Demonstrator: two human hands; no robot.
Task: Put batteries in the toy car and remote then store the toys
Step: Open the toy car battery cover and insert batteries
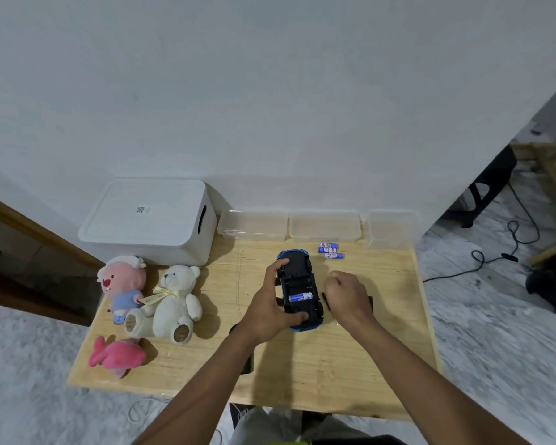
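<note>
A blue toy car (297,281) lies upside down on the wooden table (302,374), its black underside up and the battery bay open. One blue-and-white battery (300,297) sits in the bay. My left hand (270,303) grips the car from its left side, thumb at the near end. My right hand (347,295) hovers just right of the car with its fingers curled; whether it holds anything is hidden. Three loose batteries (330,250) lie beyond the car. A black object (247,361), partly hidden under my left forearm, lies on the table.
A white lidded storage box (148,220) stands at the back left. Three clear plastic containers (321,226) line the wall. A pink-faced plush (122,287), a white teddy bear (170,303) and a pink fish plush (118,356) sit on the table's left side.
</note>
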